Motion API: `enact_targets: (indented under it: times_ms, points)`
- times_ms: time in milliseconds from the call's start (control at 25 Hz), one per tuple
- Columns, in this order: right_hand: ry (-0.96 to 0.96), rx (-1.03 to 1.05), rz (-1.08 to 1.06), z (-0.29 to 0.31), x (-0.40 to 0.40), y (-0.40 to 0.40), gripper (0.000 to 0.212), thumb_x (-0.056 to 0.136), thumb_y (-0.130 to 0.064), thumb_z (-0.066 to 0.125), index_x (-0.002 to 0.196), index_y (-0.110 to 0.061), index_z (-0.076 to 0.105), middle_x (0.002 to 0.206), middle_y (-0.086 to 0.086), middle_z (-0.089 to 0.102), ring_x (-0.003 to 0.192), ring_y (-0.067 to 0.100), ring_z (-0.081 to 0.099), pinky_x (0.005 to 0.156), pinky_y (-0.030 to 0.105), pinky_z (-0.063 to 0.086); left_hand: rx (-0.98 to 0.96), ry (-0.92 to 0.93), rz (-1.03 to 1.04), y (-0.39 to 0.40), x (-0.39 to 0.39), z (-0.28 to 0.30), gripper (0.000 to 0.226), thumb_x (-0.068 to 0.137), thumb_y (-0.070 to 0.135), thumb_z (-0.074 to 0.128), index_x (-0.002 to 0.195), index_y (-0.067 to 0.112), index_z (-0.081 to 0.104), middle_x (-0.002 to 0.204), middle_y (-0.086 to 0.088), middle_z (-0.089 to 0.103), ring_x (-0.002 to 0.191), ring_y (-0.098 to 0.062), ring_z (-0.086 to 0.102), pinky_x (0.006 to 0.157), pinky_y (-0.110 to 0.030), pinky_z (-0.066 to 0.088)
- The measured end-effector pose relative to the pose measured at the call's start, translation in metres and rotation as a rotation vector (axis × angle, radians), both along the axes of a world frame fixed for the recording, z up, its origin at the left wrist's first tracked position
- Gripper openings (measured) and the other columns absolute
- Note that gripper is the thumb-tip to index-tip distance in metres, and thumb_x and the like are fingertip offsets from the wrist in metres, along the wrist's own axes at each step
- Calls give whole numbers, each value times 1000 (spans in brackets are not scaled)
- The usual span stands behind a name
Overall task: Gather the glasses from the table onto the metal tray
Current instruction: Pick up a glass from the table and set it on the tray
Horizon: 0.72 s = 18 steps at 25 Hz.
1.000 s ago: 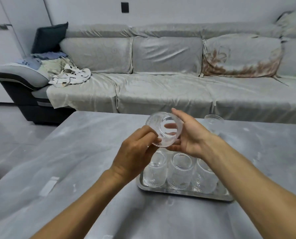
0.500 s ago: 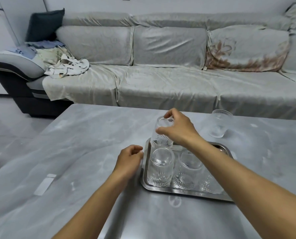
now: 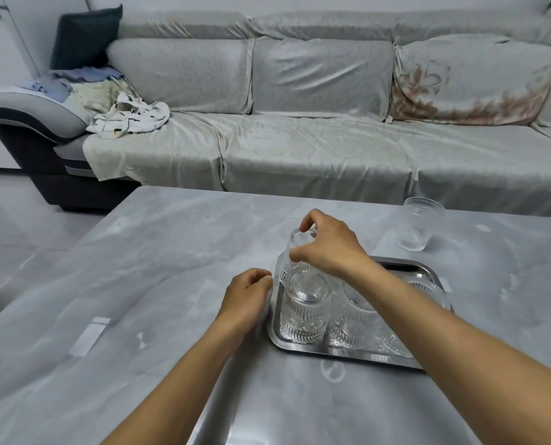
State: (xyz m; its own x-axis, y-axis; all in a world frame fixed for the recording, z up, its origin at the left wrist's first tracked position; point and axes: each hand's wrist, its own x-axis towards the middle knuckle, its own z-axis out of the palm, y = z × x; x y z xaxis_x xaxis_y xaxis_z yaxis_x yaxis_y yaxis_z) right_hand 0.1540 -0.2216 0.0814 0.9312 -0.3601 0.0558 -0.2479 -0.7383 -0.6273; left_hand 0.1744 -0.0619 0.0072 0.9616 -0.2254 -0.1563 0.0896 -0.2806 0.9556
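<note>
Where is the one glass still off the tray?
The upright glass stands on the table's far right, just beyond the metal tray's back corner.

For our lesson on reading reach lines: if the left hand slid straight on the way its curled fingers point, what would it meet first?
Probably the metal tray's raised left rim; the left hand points right, just short of it. The upturned ribbed glasses stand right behind. Depth is unclear.

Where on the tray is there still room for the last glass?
The tray's far right corner, beyond the right hand, shows bare metal. The near row and far left corner are packed with upturned glasses. The last glass stands just past it.
</note>
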Motion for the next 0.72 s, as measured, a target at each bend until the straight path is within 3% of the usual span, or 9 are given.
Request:
enact_targets:
  times_ms: [200, 440, 560, 720]
  points:
    - [16, -85, -41, -4, -2, -3, 48, 56, -38, 76, 96, -26, 53, 107, 0, 59, 91, 23, 56, 67, 34, 42, 52, 43, -66, -2, -3, -2, 23, 87, 16, 53, 85, 19, 76, 88, 0, 76, 87, -20, 70, 87, -42, 55]
    - [37, -24, -8, -4, -2, -7, 41, 65, -48, 72, 95, -26, 56, 101, -3, 59, 92, 20, 55, 68, 34, 43, 40, 44, -28, -2, -3, -4, 27, 82, 14, 53, 74, 23, 77, 61, 12, 71, 58, -10, 65, 70, -32, 55]
    - [67, 46, 36, -1, -3, -12, 35, 76, -53, 60, 97, -26, 59, 116, -2, 61, 103, 20, 55, 74, 35, 41, 39, 60, -34, -3, -5, -4, 27, 83, 13, 53, 74, 25, 76, 71, 9, 74, 64, -7, 69, 71, -30, 55]
    - [20, 96, 28, 7, -12, -33, 44, 82, -60, 50, 105, -24, 61, 119, -2, 62, 101, 19, 59, 81, 39, 48, 116, -127, 30, -5, 3, 8, 23, 84, 17, 60, 102, 19, 73, 102, 2, 73, 90, -11, 66, 84, -30, 49]
